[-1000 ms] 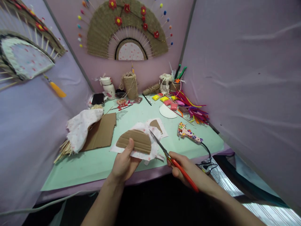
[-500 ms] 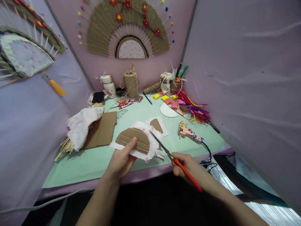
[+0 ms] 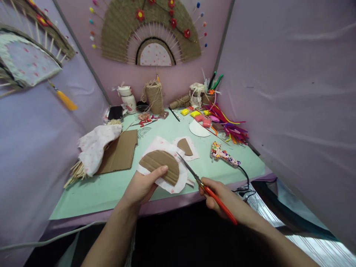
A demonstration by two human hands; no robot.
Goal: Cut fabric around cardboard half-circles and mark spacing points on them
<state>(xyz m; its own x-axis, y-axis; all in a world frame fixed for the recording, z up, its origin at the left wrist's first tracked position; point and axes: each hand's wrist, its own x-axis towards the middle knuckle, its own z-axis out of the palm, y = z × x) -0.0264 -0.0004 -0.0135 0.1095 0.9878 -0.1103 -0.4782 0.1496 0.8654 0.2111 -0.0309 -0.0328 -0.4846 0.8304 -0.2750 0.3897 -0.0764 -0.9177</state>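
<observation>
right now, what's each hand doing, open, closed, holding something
Left hand: closed, holding the cardboard half-circle together with the dotted fabric beneath it.
Right hand: closed, holding the red-handled scissors.

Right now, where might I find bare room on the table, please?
One patch lies in front of the cardboard sheet, left of the left hand; another between protractor and white half-disc. The back is crowded: twine spool, coloured packets, fuzzy strands.

lilac side walls (image 3: 278,85) | mauve back wall (image 3: 178,78) | mint-topped table (image 3: 102,193) | shiny striped floor (image 3: 317,249)
</observation>
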